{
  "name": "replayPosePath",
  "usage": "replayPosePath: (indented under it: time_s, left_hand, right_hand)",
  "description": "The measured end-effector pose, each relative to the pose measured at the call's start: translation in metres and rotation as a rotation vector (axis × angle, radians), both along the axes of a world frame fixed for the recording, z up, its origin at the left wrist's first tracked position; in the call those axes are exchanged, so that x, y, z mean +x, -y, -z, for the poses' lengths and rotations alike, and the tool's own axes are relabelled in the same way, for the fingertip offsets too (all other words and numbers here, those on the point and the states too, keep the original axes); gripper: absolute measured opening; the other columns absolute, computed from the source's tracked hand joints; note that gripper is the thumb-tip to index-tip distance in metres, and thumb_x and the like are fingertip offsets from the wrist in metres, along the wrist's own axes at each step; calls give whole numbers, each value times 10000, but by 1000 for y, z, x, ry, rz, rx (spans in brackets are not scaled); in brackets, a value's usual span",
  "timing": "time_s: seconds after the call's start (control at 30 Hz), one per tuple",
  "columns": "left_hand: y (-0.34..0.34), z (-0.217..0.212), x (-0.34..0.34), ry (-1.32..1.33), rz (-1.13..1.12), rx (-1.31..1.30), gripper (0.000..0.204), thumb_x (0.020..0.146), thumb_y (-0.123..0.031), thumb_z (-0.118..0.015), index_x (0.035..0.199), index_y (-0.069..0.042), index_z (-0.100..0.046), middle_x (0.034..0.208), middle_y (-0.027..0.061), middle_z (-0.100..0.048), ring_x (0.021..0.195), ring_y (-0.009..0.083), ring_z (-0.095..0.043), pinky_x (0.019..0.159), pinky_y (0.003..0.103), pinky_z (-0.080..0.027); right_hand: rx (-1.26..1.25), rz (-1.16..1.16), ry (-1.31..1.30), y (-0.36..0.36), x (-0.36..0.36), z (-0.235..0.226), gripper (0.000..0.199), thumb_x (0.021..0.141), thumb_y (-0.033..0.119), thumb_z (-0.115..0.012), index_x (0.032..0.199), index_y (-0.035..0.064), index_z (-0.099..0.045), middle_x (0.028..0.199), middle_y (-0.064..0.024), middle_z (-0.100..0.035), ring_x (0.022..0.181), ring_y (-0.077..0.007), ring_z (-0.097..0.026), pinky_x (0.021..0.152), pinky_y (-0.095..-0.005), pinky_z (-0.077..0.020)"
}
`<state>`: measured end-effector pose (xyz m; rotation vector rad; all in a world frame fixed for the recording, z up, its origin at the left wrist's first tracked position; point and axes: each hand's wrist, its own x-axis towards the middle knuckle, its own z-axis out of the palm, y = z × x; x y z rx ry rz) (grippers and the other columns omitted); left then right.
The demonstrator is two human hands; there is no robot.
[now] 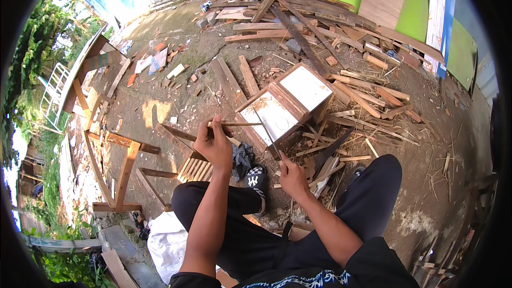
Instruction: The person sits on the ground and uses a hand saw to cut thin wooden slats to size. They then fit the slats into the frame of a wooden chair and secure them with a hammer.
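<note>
Left hand (214, 144), centre of view, grip closed on stick (242, 124); stick points right, nearly level. Right hand (293, 177), just right of centre, grip closed round lower end of thin dark tool (271, 139), slanting up-left. Stick tip meets tool's line; cannot tell if touching. Both in front of white-panelled box (306, 86). Wood pile (266, 36) upper centre, wooden frame (127, 173) left, white sack (166, 240) lower left, dark shoe (255, 177) below centre
</note>
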<state>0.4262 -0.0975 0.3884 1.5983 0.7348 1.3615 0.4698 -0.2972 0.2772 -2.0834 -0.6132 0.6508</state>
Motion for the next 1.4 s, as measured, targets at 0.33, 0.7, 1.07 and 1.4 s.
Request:
replayPosePath:
  time_s: [0.33,0.7,1.07,1.4]
  left_hand:
    - [-3,0,-5,-51,-21,1,239,1062,-135,-666,905,44,-677,629,36,-626,553,73,-581,510,248,-456]
    - [14,-9,5,-11,-9,13,216,1041,-131,-699,943,61,-713,613,55,-641,552,88,-620,516,253,-472]
    - [12,-4,10,-12,20,2,216,1049,-128,-686,943,59,-711,606,44,-633,548,79,-608,512,240,-450]
    - [-4,-8,3,-27,-35,-55,268,1056,-172,-683,902,46,-687,629,50,-633,546,88,-606,505,263,-481]
  right_hand:
    - [-76,-9,-67,-4,8,-19,444,1095,314,-496,1498,150,-585,1065,-278,-738,1054,-500,-681,907,-547,-551]
    - [218,80,-30,-2,-7,-18,402,1087,270,-520,1432,96,-635,923,-327,-690,926,-515,-677,788,-563,-525]
    - [222,143,54,-6,-22,6,449,1093,229,-526,1527,120,-552,744,-302,-635,712,-478,-677,647,-485,-509]
    - [6,58,-27,0,-5,-1,432,1100,256,-506,1504,117,-573,965,-326,-710,930,-516,-692,782,-530,-549]
